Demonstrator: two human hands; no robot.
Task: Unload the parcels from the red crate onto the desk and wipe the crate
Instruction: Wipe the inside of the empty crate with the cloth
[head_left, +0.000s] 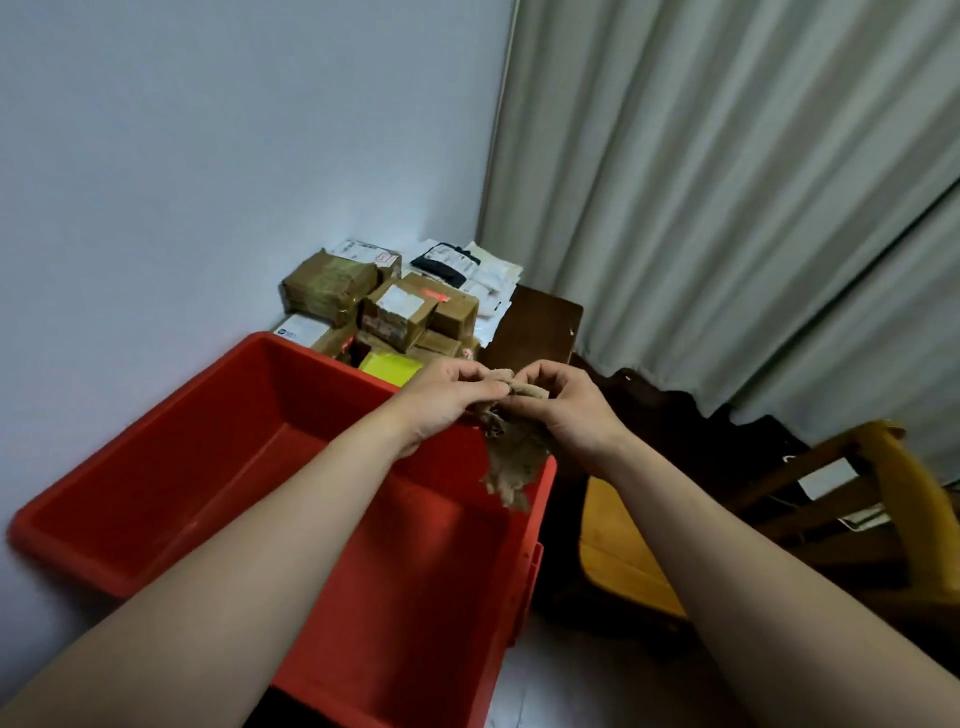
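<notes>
The red crate (208, 415) fills the lower left, close against the pale wall (208, 156). Its open top faces up, and no parcel shows on the parts of its floor and inner walls that the arms leave in view. Its long axis seems to run from the left edge of view toward the lower right, but the forearms cover the near end, so I cannot be sure.

Behind its far corner the parcels (395, 312) lie heaped on the dark table (540, 327): brown boxes, white mailers and one yellow packet. By that, unloading looks finished and wiping is the step in hand.

Over the crate's right rim the left hand (447, 395) pinches the bunched top of a brownish cloth (511, 462) between thumb and curled fingers. The cloth hangs straight down, its long axis vertical and its ragged lower end just above the rim. The right hand (566, 405) grips the same bunch from the other side, its fingertips close to the left hand's. The hands seem to be gathering the cloth into a pad.

The next move probably calls for bringing the cloth down inside the crate and pressing it flat against the floor and walls.

Further right stand a wooden chair (623, 561) and a grey curtain (727, 208).
</notes>
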